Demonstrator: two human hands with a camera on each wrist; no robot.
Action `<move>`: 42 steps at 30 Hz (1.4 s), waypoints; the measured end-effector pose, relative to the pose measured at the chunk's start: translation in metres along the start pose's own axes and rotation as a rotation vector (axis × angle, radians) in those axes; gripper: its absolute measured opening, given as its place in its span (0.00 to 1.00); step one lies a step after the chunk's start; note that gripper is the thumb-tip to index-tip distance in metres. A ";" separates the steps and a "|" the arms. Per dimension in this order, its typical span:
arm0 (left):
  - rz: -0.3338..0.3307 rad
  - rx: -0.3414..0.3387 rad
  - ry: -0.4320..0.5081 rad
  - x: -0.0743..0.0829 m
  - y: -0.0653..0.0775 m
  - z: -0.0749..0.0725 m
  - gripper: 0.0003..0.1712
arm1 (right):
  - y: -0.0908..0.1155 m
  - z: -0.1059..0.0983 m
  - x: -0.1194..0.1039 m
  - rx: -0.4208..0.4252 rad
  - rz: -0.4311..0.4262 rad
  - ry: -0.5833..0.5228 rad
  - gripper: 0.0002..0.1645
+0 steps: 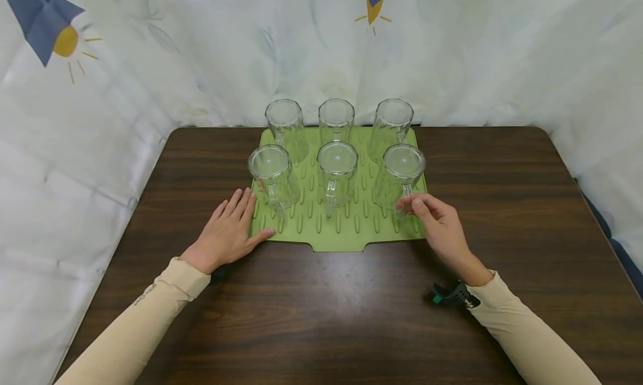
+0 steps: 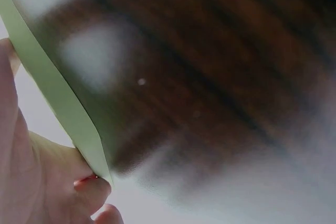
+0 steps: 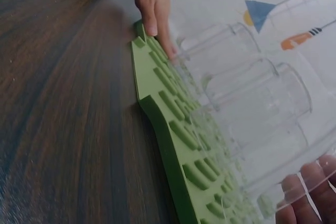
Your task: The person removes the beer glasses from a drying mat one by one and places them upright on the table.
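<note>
A green ribbed drying mat (image 1: 339,231) lies on the table, with clear glass mugs standing upside down on it in two rows of three. My right hand (image 1: 441,223) pinches the handle of the front right glass mug (image 1: 389,181), thumb and fingers meeting around it. At the mat's left front corner my left hand (image 1: 223,231) lies flat with fingers spread, touching the edge. Close to its fingertips is the front left mug (image 1: 278,178). In the right wrist view, fingers (image 3: 302,198) show through the glass. The front middle mug (image 1: 337,173) stands between the other two.
Dark wood-grain table (image 1: 331,312) surrounds the mat. White patterned curtains (image 1: 226,56) hang right behind the back row of mugs and along both sides. A black wristband (image 1: 449,294) hangs at my right wrist.
</note>
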State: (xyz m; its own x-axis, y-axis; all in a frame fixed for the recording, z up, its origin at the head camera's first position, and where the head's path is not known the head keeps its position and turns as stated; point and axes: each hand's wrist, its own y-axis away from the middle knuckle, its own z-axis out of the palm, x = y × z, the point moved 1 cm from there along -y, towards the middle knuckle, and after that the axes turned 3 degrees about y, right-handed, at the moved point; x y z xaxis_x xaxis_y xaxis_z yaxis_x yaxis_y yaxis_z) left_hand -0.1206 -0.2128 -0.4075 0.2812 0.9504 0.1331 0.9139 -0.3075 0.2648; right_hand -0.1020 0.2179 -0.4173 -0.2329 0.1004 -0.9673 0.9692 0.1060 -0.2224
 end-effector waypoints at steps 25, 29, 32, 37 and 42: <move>-0.001 -0.005 0.006 0.002 0.003 -0.002 0.57 | 0.000 0.010 -0.009 -0.030 -0.031 -0.147 0.12; 0.000 -0.004 0.009 0.001 0.003 -0.002 0.56 | 0.001 0.009 -0.007 -0.049 -0.071 -0.200 0.10; 0.000 -0.006 0.010 0.001 0.003 -0.002 0.56 | 0.001 0.009 -0.005 -0.049 -0.084 -0.173 0.10; -0.001 -0.008 0.017 0.001 0.004 -0.001 0.56 | 0.002 0.007 -0.002 -0.049 -0.094 -0.115 0.10; -0.002 -0.009 0.017 0.001 0.004 -0.002 0.56 | 0.002 0.006 -0.005 -0.064 -0.063 -0.018 0.11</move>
State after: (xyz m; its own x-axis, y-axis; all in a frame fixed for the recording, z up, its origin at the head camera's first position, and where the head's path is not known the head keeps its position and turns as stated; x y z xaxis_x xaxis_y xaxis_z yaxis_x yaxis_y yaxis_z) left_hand -0.1168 -0.2128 -0.4044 0.2745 0.9500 0.1491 0.9117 -0.3064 0.2736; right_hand -0.0990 0.2120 -0.4138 -0.2911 0.0740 -0.9538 0.9454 0.1750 -0.2750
